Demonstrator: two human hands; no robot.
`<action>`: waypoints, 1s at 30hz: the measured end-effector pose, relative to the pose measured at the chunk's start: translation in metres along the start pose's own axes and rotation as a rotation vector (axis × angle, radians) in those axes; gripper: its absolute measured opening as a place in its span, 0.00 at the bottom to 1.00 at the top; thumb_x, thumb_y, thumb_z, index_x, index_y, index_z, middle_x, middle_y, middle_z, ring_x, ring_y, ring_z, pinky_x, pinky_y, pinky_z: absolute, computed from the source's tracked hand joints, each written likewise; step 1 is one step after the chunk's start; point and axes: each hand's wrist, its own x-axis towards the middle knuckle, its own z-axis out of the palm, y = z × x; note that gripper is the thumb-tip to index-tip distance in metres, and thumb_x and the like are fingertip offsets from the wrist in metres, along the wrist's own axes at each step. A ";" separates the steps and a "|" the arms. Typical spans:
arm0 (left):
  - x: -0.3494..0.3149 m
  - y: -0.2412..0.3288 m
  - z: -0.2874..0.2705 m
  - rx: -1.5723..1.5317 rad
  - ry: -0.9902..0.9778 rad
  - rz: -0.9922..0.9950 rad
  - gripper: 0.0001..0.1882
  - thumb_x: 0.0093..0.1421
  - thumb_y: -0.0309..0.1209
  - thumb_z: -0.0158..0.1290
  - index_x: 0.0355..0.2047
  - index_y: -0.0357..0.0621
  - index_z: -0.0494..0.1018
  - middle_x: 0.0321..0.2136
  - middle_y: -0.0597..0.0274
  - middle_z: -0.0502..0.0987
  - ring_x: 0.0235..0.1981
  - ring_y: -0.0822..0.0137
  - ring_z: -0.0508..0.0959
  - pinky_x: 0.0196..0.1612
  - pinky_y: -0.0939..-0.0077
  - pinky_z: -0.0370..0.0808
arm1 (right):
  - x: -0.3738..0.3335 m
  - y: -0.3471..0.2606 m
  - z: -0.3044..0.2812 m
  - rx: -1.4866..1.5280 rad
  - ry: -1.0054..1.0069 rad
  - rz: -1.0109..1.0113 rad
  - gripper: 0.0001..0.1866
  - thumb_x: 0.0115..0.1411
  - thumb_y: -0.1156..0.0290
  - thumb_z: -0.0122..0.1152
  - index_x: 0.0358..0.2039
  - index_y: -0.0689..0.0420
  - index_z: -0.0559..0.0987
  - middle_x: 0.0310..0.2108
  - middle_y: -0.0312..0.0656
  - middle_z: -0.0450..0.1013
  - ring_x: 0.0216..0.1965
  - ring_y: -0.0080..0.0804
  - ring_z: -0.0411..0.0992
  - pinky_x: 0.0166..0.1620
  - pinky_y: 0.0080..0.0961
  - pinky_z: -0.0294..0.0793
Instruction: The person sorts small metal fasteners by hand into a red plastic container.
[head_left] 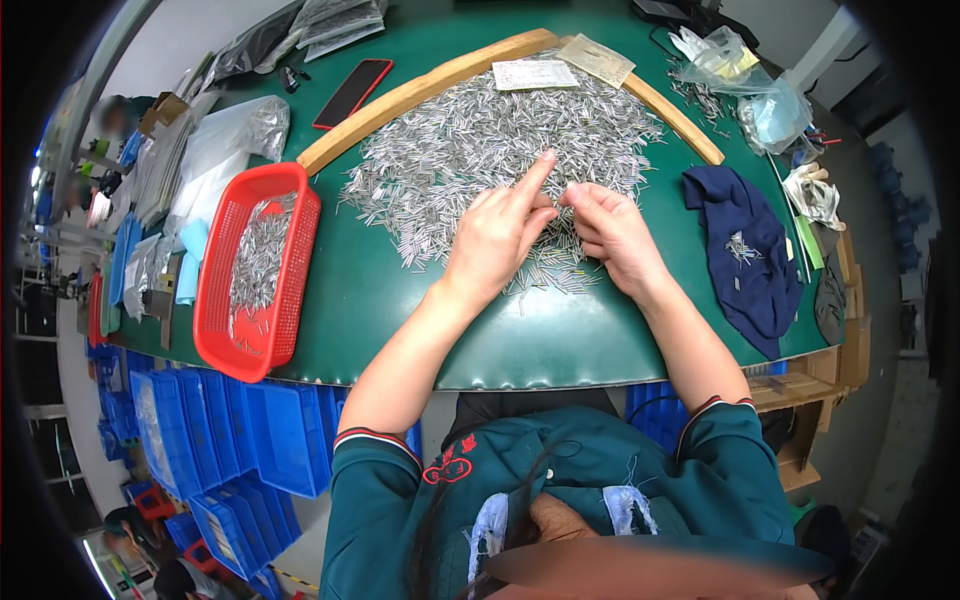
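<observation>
In the head view, the metal pins (420, 180) are heaped at twelve o'clock. The left hand (490, 238) extends its index finger; the right hand (620, 240) pinches. Neither's contents can be told. Seemingly mid-sorting; next calls for delicate fingertip picking.

A wide bench (350, 310) is covered in glossy green, its front edge bowed by the lens. Blue plastic bins (285, 435) are stacked below its left side, where pale floor (313, 515) is exposed. At the right, a wooden shelf (800, 388) is placed; a bright light strip (100, 568) is seen lower left.
</observation>
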 end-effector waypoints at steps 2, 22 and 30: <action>0.000 0.000 0.001 0.115 -0.053 0.081 0.32 0.46 0.27 0.55 0.53 0.44 0.58 0.23 0.63 0.73 0.26 0.64 0.73 0.32 0.73 0.68 | 0.000 0.001 0.004 -0.149 0.046 -0.057 0.13 0.57 0.59 0.51 0.29 0.56 0.71 0.13 0.21 0.51 0.13 0.07 0.46 0.13 0.08 0.42; 0.005 -0.034 0.013 0.438 -0.231 -0.046 0.24 0.42 0.45 0.58 0.35 0.43 0.71 0.37 0.59 0.66 0.49 0.60 0.62 0.52 0.40 0.49 | 0.012 0.001 -0.016 0.770 -0.117 0.241 0.10 0.56 0.59 0.51 0.26 0.52 0.67 0.16 0.27 0.56 0.14 0.11 0.53 0.10 0.07 0.46; 0.001 -0.031 0.014 0.457 -0.175 0.034 0.08 0.45 0.33 0.56 0.27 0.49 0.74 0.33 0.72 0.71 0.48 0.66 0.66 0.51 0.53 0.55 | 0.009 0.000 -0.015 0.690 -0.082 0.179 0.12 0.56 0.57 0.51 0.26 0.53 0.68 0.14 0.25 0.53 0.13 0.10 0.49 0.10 0.06 0.44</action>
